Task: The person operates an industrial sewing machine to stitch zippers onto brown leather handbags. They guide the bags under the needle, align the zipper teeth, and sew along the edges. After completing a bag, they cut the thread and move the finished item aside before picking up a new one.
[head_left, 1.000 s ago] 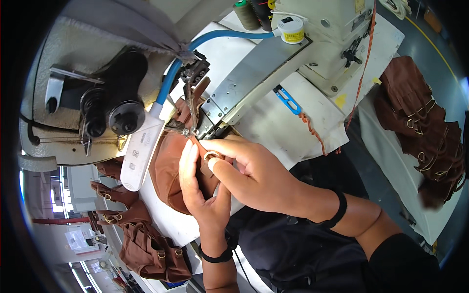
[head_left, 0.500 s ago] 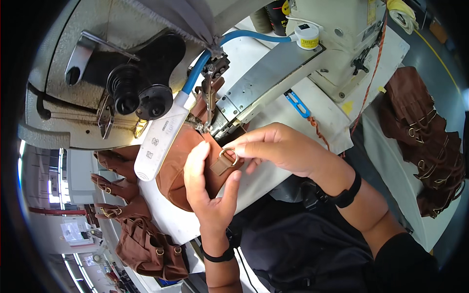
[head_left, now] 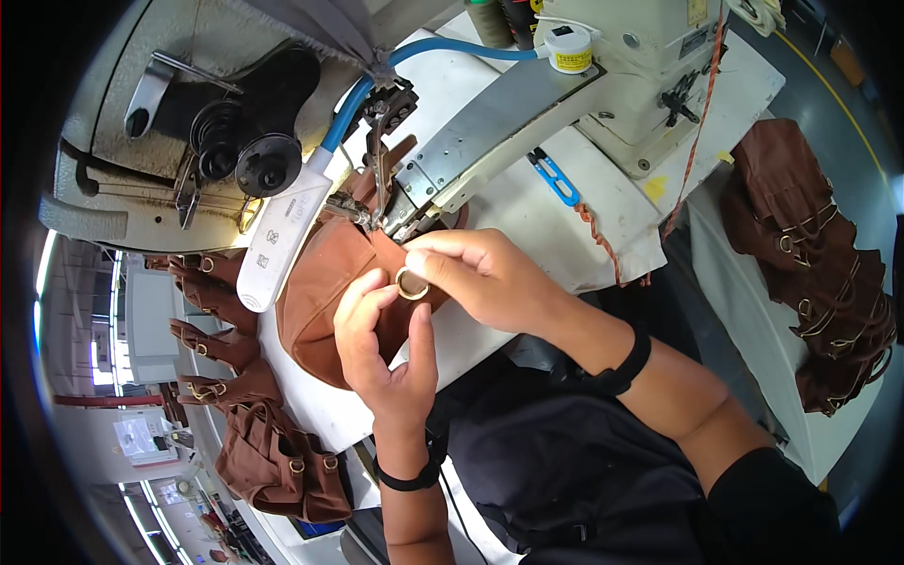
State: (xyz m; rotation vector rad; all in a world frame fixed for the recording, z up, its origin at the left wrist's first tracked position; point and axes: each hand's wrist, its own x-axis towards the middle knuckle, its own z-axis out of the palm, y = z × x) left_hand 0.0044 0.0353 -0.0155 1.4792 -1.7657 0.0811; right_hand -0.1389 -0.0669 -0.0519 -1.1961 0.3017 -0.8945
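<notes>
A brown leather bag (head_left: 315,306) lies under the sewing machine's presser foot (head_left: 377,221), its near side spread toward me. On it stands a round brass-coloured ring (head_left: 412,285). My right hand (head_left: 490,282) pinches the ring's upper edge between thumb and bent forefinger. My left hand (head_left: 386,363) rests against the bag's near side, thumb raised apart and fingers bent; one fingertip comes close to the ring. The small tab under the ring is mostly hidden by my hands.
The machine's head (head_left: 141,122), metal arm (head_left: 499,137) and white lamp (head_left: 282,235) with a blue hose surround the work. Blue thread snips (head_left: 554,177) hang on an orange cord. More brown bags are piled at left (head_left: 282,466) and right (head_left: 810,273).
The whole scene has shifted slightly left in view. My left fingers have curled in toward the ring, and the ring has turned to face up more, hiding its tab.
</notes>
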